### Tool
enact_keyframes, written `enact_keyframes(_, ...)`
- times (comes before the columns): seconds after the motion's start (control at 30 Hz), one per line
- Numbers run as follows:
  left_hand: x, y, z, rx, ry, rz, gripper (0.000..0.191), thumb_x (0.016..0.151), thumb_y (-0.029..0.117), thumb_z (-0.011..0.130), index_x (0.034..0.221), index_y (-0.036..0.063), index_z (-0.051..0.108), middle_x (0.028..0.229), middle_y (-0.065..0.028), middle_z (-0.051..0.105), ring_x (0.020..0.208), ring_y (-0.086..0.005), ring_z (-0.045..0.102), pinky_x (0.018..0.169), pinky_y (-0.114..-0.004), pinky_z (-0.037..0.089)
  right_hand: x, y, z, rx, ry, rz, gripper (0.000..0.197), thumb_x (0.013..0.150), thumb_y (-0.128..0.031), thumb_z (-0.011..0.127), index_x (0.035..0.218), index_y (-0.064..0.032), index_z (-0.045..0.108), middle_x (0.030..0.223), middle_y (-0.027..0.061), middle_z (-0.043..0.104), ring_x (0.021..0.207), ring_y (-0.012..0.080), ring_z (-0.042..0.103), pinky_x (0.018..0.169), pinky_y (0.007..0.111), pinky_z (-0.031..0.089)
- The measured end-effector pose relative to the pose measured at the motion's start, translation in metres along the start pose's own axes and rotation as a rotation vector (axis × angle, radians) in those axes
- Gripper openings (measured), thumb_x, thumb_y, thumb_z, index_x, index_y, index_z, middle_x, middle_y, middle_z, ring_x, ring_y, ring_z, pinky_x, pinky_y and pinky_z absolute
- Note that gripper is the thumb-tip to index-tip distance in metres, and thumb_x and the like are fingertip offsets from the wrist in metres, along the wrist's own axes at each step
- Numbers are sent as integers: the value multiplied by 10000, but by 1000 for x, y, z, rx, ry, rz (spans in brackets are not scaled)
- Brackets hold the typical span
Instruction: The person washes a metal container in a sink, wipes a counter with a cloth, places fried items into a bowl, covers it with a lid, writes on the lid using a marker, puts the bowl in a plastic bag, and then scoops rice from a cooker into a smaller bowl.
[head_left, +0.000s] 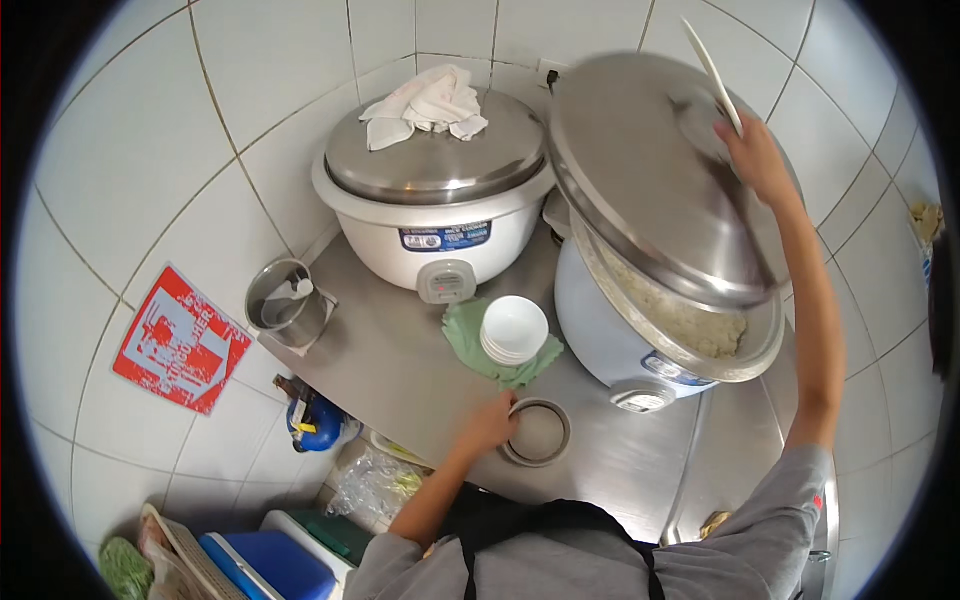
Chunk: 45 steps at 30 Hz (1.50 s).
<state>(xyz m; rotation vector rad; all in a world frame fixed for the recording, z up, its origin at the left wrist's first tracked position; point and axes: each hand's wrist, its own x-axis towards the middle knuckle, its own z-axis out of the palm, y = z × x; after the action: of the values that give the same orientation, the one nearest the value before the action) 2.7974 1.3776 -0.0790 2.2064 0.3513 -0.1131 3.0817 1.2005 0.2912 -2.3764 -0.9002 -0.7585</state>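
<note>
My right hand (750, 154) is on the handle area of the steel lid (622, 150), with a white paddle (709, 64) in its grasp. The lid sits tilted over the right rice cooker (600, 322), whose front gap shows cooked rice (686, 315). My left hand (491, 427), slightly blurred, holds the left rim of a round shallow metal dish or ring (536, 433) at the steel counter. Just beyond it, a stack of white bowls (515, 328) rests on a green cloth (469, 337).
A second rice cooker (427, 247) stands at the back left, its closed lid bearing a white cloth (431, 109). A steel pot (281, 300) with a utensil stands by the left wall. Below the counter are a blue fire extinguisher (319, 424), a plastic bag (371, 484) and bins (277, 562).
</note>
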Motion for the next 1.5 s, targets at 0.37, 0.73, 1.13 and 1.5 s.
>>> enact_keyframes(0.37,-33,-38,-116,-398,103,16,297,826,155,490,1101,43,503,952,-153,589,915,-266,559,821,-328,414,188,-155,253,179,-111,-33,296,773,-214,531,942,25,575,896,263,579,854,395,567,731,434,460)
enact_keyframes(0.73,82,-48,-195,54,-250,23,666,751,127,449,1360,170,183,1101,-242,519,952,-403,523,859,-411,389,228,-164,336,9,-221,-272,363,822,-348,504,1036,-60,558,847,162,598,713,291,589,680,386,459)
enact_keyframes(1.13,94,-36,-190,289,-332,81,706,723,119,449,1368,168,165,1138,-242,495,981,-394,511,867,-414,389,193,-93,171,448,-407,-5,487,822,-395,480,979,54,585,766,167,627,649,235,594,573,368,475)
enact_keyframes(1.5,6,-32,-199,-530,142,-455,311,716,128,541,1013,33,543,967,-59,535,899,-180,506,843,-292,379,-47,154,80,-398,-540,337,211,832,-298,530,839,-92,576,771,115,601,702,226,596,653,394,445)
